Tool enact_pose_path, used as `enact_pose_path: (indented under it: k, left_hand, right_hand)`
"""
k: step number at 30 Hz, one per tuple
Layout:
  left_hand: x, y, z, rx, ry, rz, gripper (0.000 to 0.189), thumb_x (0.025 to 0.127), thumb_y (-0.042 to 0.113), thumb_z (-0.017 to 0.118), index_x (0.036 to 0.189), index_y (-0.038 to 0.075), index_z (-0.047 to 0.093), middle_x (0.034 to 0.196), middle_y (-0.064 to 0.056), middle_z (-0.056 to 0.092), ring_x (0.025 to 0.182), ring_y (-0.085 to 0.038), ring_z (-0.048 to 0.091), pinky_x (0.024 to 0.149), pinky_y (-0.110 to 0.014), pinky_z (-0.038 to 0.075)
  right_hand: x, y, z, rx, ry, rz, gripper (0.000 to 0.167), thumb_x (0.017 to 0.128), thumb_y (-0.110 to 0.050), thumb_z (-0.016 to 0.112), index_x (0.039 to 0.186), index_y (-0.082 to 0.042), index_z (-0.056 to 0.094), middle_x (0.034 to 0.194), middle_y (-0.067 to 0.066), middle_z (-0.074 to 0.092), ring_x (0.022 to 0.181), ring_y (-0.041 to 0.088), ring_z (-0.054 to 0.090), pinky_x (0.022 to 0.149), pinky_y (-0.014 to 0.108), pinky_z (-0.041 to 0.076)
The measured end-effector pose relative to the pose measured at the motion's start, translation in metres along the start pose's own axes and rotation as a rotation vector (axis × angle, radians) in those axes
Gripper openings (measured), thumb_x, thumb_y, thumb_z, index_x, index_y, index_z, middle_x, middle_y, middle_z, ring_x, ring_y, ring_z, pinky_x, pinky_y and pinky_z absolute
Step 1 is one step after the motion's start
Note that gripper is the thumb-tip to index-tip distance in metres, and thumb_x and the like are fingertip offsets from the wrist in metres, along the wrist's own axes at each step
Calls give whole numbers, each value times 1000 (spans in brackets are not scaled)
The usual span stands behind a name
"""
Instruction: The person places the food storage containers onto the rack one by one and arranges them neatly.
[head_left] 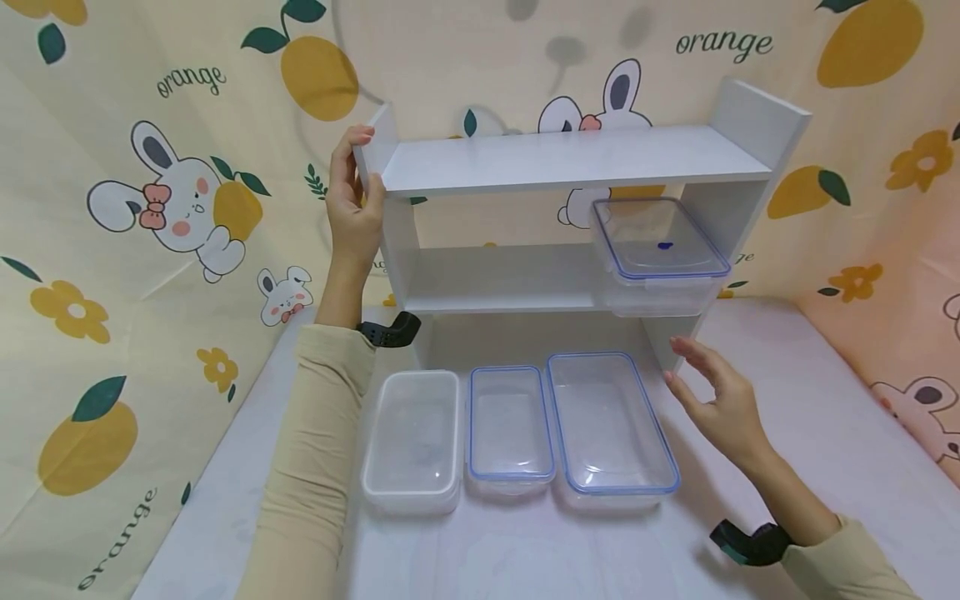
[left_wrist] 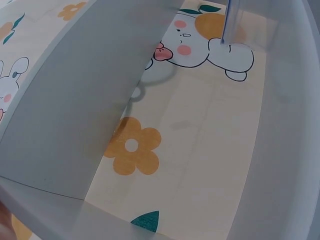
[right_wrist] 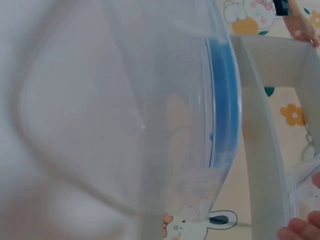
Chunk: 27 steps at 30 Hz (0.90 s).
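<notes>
A white two-tier shelf (head_left: 570, 158) stands on the table. With its thumb by the front edge, my left hand (head_left: 356, 200) grips the upper left side panel. My right hand (head_left: 720, 404), fingers apart and slightly bent, is beside the lower right side panel and holds nothing. A clear food container (head_left: 663, 250) with a blue-rimmed lid sits at the right end of the middle shelf, its front overhanging the edge. In front of the shelf lie a white-lidded container (head_left: 412, 442), a small blue-rimmed container (head_left: 512, 425) and a larger blue-rimmed container (head_left: 611, 425).
A cloth backdrop (head_left: 187, 333) printed with rabbits and oranges hangs behind and at both sides. The pale tabletop (head_left: 525, 550) extends in front of the containers. In the right wrist view, a clear container with a blue band (right_wrist: 225, 100) fills much of the foreground.
</notes>
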<state>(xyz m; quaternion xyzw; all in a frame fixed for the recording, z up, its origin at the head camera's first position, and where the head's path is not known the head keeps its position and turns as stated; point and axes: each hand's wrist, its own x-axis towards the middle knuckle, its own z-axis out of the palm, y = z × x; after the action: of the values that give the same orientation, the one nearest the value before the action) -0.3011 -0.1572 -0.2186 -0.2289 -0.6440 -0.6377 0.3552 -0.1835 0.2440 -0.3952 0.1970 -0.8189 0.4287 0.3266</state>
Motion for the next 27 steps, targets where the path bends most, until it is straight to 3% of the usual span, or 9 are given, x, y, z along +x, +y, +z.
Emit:
enact_pose_path:
  k: [3, 6, 11, 13, 15, 18, 27]
  left_hand:
    - [3, -11, -3, 1, -1, 35, 40, 88, -6, 40, 127, -1, 45, 143, -13, 44, 138, -12, 39, 117, -27, 32]
    - [4, -17, -4, 2, -6, 69, 40, 88, -6, 40, 128, -1, 45, 143, -12, 45, 137, -11, 40, 117, -27, 33]
    - [4, -19, -4, 16, -9, 75, 40, 89, -4, 40, 128, 0, 45, 144, -12, 45, 138, -11, 40, 117, -28, 33]
    - [4, -20, -4, 25, -10, 77, 40, 89, -4, 41, 129, 0, 45, 144, -12, 45, 139, -11, 39, 117, -28, 33]
    - [4, -20, -4, 30, -11, 78, 41, 89, -3, 41, 129, 0, 45, 145, -12, 45, 139, -11, 39, 117, -28, 33]
    - [4, -20, -4, 33, -12, 79, 41, 89, -3, 41, 130, 0, 45, 145, -12, 44, 139, -12, 39, 118, -28, 33]
    - [4, -21, -5, 32, -11, 83, 41, 88, -2, 42, 129, 0, 45, 145, -12, 45, 138, -12, 40, 118, -29, 33]
  right_hand:
    - [-4, -1, 0, 61, -69, 78, 48, 77, 14, 65, 124, 12, 53, 120, -31, 54, 111, -20, 51, 95, -1, 38]
    - [-7, 0, -1, 109, -132, 145, 45, 81, 12, 63, 124, 14, 51, 116, -35, 53, 107, -20, 52, 91, -1, 40]
    - [-14, 4, -5, 97, -289, 311, 44, 88, -2, 63, 129, 11, 50, 108, -40, 51, 101, -24, 50, 83, -2, 42]
    - [-17, 6, -7, 73, -359, 383, 47, 91, -9, 62, 131, 9, 49, 112, -28, 60, 99, -25, 50, 81, -1, 42]
    - [-19, 8, -8, 54, -421, 437, 49, 92, -14, 62, 134, 7, 48, 117, -7, 67, 98, -24, 50, 79, 1, 43]
    - [-22, 9, -9, 33, -486, 500, 51, 93, -20, 61, 135, 6, 47, 126, 25, 62, 96, -23, 50, 77, 5, 45]
    - [-31, 14, -10, 113, -602, 640, 56, 93, -20, 61, 135, 12, 43, 128, 32, 57, 90, -21, 52, 77, 8, 46]
